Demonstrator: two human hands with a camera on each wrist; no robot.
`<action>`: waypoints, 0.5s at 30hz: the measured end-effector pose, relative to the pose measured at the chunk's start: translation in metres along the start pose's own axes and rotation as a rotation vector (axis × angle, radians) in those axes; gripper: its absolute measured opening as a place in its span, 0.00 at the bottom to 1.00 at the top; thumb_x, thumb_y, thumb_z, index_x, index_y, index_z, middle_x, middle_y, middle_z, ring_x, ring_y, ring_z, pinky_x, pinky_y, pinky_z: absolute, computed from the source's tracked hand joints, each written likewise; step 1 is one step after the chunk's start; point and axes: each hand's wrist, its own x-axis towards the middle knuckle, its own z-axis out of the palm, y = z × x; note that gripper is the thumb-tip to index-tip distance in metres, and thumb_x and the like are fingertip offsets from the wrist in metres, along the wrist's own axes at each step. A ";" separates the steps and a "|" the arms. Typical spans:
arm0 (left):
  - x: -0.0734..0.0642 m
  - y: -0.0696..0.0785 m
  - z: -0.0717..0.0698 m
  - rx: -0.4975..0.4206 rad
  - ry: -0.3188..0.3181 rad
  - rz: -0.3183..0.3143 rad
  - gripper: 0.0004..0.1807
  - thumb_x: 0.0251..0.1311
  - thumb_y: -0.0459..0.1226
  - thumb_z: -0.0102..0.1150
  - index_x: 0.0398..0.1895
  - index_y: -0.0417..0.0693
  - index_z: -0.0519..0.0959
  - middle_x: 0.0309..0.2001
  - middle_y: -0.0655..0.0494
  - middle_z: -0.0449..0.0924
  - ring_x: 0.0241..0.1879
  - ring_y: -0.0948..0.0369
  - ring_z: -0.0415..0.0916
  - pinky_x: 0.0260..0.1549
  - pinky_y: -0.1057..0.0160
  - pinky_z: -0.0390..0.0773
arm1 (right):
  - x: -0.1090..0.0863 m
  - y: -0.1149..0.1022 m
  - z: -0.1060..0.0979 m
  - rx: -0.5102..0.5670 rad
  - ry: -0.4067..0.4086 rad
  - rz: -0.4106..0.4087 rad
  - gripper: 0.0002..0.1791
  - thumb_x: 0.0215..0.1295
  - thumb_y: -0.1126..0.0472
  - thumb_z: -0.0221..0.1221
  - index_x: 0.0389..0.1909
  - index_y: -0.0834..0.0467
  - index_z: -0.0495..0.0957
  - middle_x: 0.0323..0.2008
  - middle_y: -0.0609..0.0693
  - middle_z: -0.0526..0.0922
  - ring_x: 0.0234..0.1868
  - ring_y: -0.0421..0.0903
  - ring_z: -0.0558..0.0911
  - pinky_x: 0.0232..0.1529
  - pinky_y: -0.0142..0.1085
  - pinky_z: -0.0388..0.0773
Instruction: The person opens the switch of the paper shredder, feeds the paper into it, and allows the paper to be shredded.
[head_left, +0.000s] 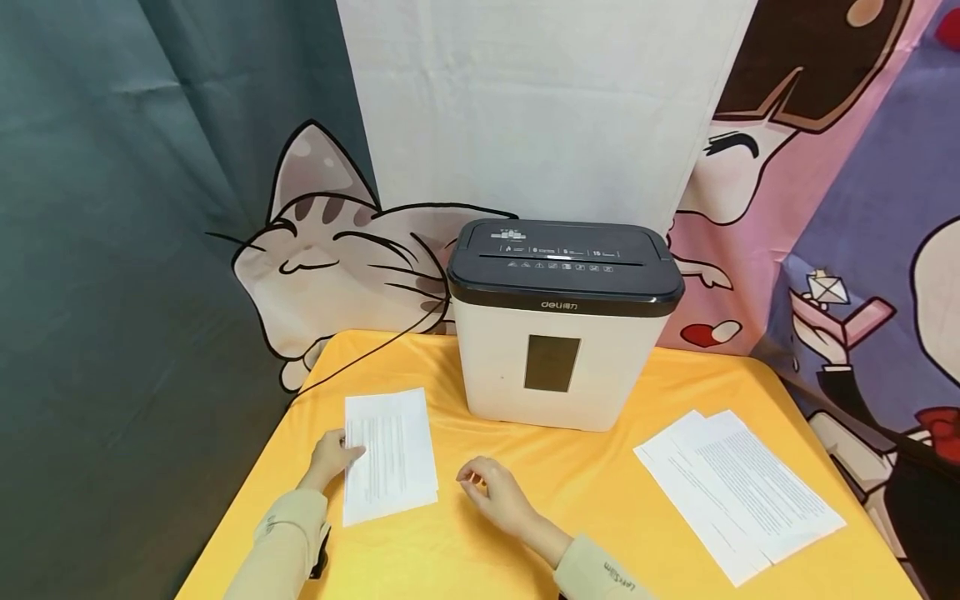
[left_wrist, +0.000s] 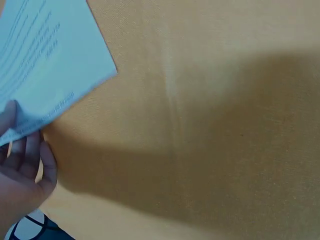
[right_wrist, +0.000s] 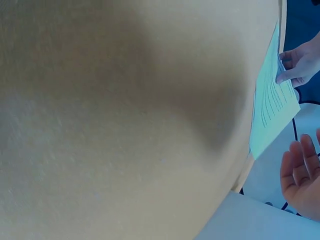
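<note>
Near the bench's left edge, I pinch the sheets with my left hand; my right hand, loosely curled, hovers before the shredder.

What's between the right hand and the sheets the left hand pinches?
Only bare yellow cloth separates the right hand from the sheets, per the head view.

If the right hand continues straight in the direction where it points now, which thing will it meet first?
Most likely the papers that the left hand pinches. The right hand seems raised above the table, so it might pass over them; its height is unclear.
</note>
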 end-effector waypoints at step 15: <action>-0.005 0.006 0.008 -0.141 -0.131 0.146 0.09 0.57 0.30 0.60 0.38 0.32 0.75 0.24 0.53 0.69 0.26 0.62 0.63 0.27 0.68 0.63 | 0.010 0.007 -0.010 -0.081 -0.046 0.053 0.07 0.61 0.67 0.59 0.40 0.60 0.77 0.36 0.51 0.81 0.37 0.45 0.78 0.41 0.34 0.77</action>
